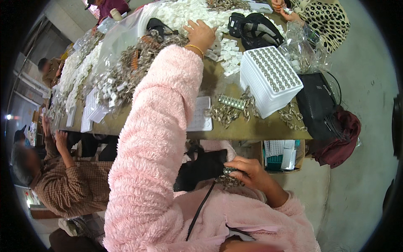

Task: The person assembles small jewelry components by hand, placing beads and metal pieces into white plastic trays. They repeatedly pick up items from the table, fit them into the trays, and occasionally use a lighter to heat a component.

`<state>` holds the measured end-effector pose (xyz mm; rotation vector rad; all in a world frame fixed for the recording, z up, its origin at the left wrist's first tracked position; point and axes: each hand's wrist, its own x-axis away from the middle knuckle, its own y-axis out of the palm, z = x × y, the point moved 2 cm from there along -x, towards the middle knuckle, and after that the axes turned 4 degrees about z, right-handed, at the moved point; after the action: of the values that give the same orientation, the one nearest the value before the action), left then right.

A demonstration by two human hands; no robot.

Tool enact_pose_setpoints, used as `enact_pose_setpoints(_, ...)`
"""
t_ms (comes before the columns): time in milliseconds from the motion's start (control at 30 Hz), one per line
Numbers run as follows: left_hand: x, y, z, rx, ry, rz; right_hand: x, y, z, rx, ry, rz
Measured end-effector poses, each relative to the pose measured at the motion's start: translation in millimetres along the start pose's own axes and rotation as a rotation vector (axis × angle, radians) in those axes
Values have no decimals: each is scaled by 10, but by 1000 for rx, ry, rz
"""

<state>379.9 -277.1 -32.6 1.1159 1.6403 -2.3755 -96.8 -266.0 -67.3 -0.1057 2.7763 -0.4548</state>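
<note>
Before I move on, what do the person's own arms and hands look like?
The left hand and right hand are gloveless. A thin gold-coloured bracelet is worn on the left. The left sleeve and right sleeve are fluffy, pale pink.

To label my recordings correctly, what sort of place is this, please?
Probably an assembly workshop: heaped small white parts, a stack of white trays, and several people around a large table.

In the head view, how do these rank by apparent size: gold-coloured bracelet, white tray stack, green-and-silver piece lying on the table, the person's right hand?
Largest to smallest, as they look:
1. White tray stack
2. Right hand
3. Green-and-silver piece on the table
4. Gold-coloured bracelet, a thin band
</note>
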Motion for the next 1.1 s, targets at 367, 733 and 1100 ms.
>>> enact_pose_setpoints(367, 128, -324, 138, 186, 320, -565, -169, 87, 155, -51, 9, -33)
enact_pose_setpoints(733, 1044, -1161, 151, 152, 351, -536, 29, 328, -158, 61, -125, -41)
enact_pose_setpoints(1100, 1715, -2185, -11, 547, 231, 21, -60, 250, -439, 67, -280, 134)
